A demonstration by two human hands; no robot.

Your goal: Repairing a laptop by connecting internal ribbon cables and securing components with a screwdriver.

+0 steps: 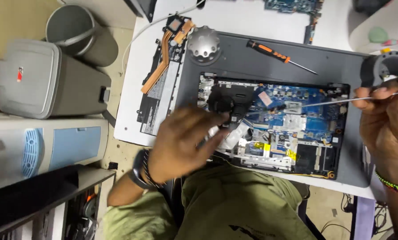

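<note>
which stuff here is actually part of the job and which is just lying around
In use: open laptop; thin tool held in right hand; left hand over the laptop.

Lying about: orange screwdriver; copper heat pipe; silver knob; grey bin.

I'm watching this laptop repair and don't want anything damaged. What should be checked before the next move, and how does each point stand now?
1. Opened laptop lies flat on the grey mat: ok.
2. Right hand has a grip on the thin metal tool: ok.
3. Tool tip sits on the intended spot: cannot tell.
4. Left hand steady over the black fan: cannot tell, blurred.
5. Orange screwdriver lies apart from the board: ok.
</note>
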